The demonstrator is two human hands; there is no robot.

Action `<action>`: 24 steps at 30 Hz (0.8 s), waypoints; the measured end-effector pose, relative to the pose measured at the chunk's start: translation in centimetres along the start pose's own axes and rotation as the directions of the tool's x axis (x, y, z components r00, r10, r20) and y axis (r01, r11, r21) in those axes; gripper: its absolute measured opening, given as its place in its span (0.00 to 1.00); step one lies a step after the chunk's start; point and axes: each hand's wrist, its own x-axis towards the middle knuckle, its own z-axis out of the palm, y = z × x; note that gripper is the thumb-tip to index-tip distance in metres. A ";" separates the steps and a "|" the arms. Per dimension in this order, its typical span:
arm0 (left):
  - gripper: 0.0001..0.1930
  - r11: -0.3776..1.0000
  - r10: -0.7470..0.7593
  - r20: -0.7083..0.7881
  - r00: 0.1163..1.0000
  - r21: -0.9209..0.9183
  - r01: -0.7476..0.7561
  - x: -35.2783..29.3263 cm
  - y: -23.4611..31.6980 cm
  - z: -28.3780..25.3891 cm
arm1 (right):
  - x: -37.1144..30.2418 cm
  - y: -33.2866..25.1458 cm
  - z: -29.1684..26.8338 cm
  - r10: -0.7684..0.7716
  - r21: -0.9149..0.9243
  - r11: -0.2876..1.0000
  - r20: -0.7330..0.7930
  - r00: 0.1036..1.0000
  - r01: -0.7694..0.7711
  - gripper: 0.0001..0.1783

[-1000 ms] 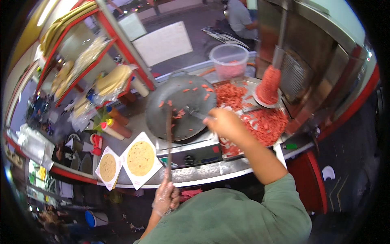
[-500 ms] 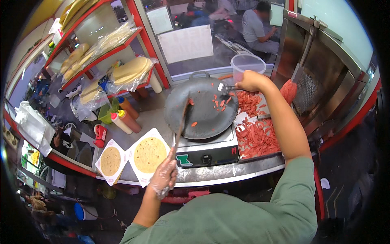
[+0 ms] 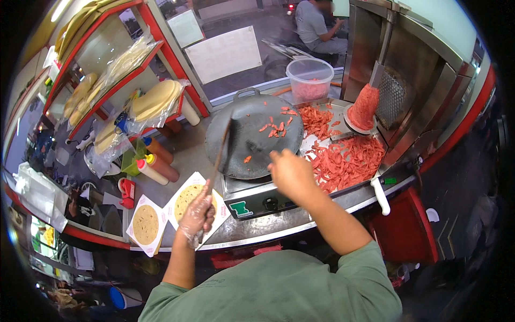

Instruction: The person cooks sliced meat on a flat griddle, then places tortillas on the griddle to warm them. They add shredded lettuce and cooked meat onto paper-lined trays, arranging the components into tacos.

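My left hand (image 3: 197,216), in a clear plastic glove, is closed around a long thin brownish tool (image 3: 220,151) that slants up across the left side of a round dark pan (image 3: 236,161). Whether it is a knife or a flat stick I cannot tell. My bare right hand (image 3: 292,174) is closed at the pan's front right edge. A dark, blurred fork head (image 3: 254,146) shows on the pan just beyond its fingers; the handle is mostly hidden. Small reddish meat pieces (image 3: 278,129) lie toward the back right of the pan, with a single piece (image 3: 247,159) nearer the front.
Right of the burner (image 3: 252,201) lies a tray of shredded meat (image 3: 346,163), and a white-handled knife (image 3: 380,196) juts over the counter edge. Behind stand a meat cone (image 3: 363,110) and a clear bucket (image 3: 309,80). Left are flatbreads (image 3: 145,224) on paper and sauce bottles (image 3: 162,167).
My right hand has come from the back right of the pan to its front right edge, bringing the fork down. My left hand has shifted slightly left with its tool; the view has moved too.
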 end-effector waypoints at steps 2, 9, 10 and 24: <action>0.34 1.000 0.009 0.057 0.998 0.028 -0.011 0.3 -1.2 2.1 | 0.1 2.3 -0.8 0.060 -0.011 0.998 -0.070 0.996 -0.061 0.14; 0.32 0.995 0.090 0.103 0.991 -0.061 -0.084 0.9 -2.4 6.3 | -2.1 5.0 -2.3 0.034 -0.008 0.999 -0.063 0.997 -0.034 0.20; 0.33 0.998 0.046 0.071 0.996 -0.044 -0.043 0.9 -1.6 7.9 | -1.2 6.3 -1.6 0.049 -0.029 0.998 -0.074 0.996 -0.051 0.21; 0.33 0.987 0.081 -0.061 0.995 -0.132 -0.089 -1.7 -0.7 12.8 | 20.9 14.9 -3.8 0.216 0.566 0.634 0.525 0.823 -0.527 0.21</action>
